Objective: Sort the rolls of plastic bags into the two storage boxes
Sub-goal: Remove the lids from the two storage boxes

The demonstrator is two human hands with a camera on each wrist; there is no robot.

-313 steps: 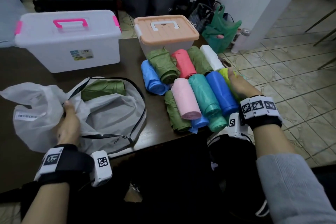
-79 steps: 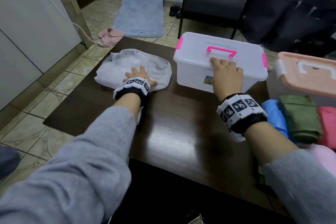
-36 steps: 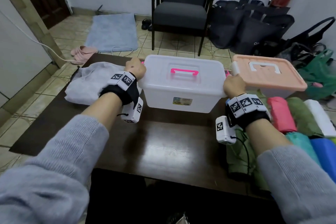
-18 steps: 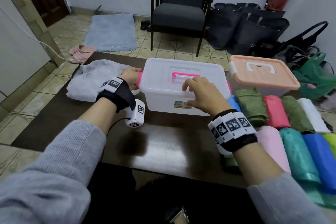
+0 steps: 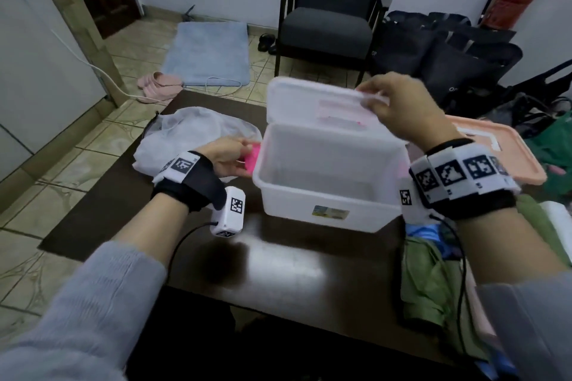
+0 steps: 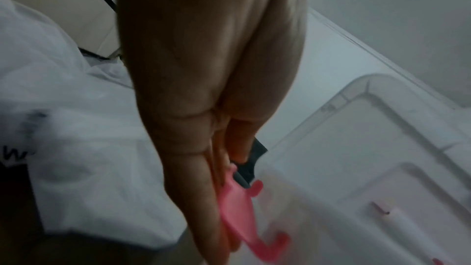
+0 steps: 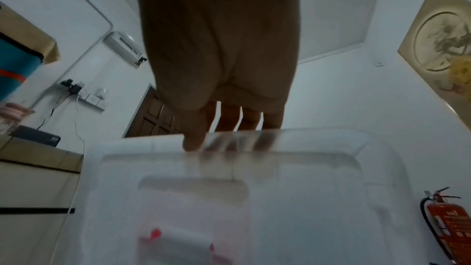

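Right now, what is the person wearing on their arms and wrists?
Both arms are in soft grey knit sleeves. Each wrist carries a black strap with a white band of square black-and-white coded markers. A small white camera block, also marked with a coded square, hangs under the left wrist with a thin black cable; another sits by the right wrist. The hands are bare.

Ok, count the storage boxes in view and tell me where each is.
2. The clear box stands mid-table, its lid held up by the right hand, the left hand pinching its pink latch. The peach-lidded box sits right of it, partly hidden.
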